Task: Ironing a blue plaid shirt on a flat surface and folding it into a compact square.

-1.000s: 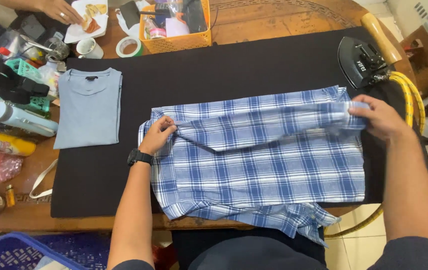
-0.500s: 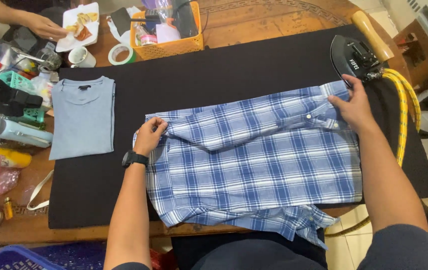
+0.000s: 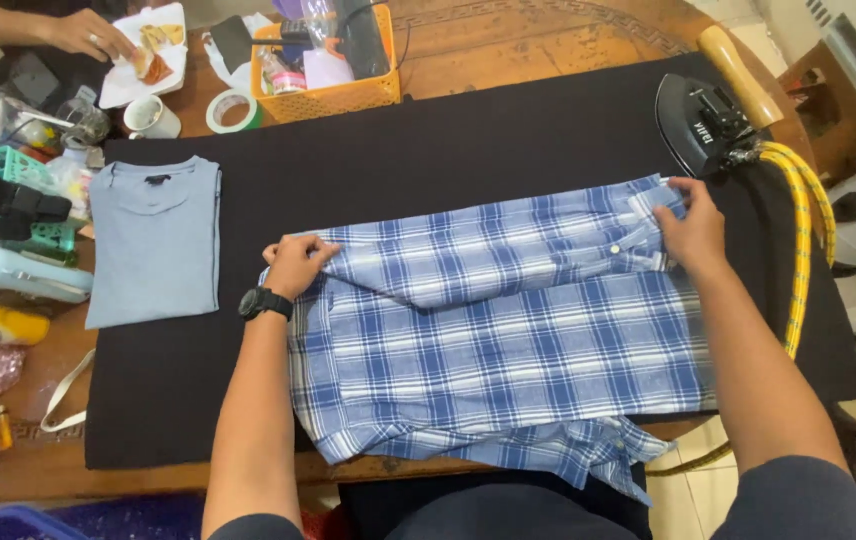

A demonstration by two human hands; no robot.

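A blue and white plaid shirt (image 3: 508, 350) lies spread on a black mat (image 3: 468, 140) over a wooden table. One sleeve is folded across its upper part. My left hand (image 3: 298, 265) pinches the fabric at the shirt's left edge, near the shoulder; a black watch sits on that wrist. My right hand (image 3: 690, 232) grips the sleeve cuff at the shirt's upper right corner. The shirt's lower hem hangs over the table's front edge.
A folded light blue T-shirt (image 3: 155, 240) lies on the mat's left side. A black iron (image 3: 705, 125) with a yellow cord stands at the far right. An orange basket (image 3: 333, 60), tape roll, cup and bottles crowd the back left, where another person's hand (image 3: 88, 35) rests by a plate.
My right hand has carried the sleeve cuff up and to the left across the shirt, laying the sleeve flatter. My left hand stays pinned at the left edge.
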